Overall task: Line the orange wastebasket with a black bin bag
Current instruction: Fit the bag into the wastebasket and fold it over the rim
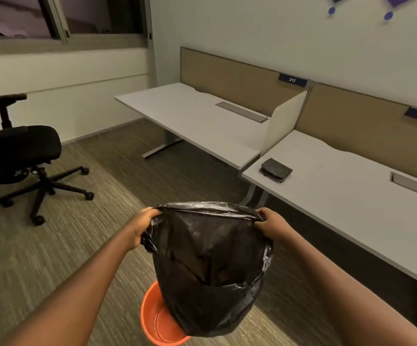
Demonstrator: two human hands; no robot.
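A black bin bag [210,265] hangs in the air, puffed out, its mouth stretched between my two hands. My left hand [141,227] grips the bag's left rim and my right hand [271,224] grips its right rim. Below the bag, on the carpet, stands the orange wastebasket [156,320]. The bag's bottom covers the basket's right part, so only its left rim and some of its inside show. Whether the bag's bottom touches the basket I cannot tell.
A white desk [352,196] runs along the right, with a folded stack of black bags [276,169] on its near corner. A second white desk [190,116] stands behind it. A black office chair [20,156] stands at the left on the carpet.
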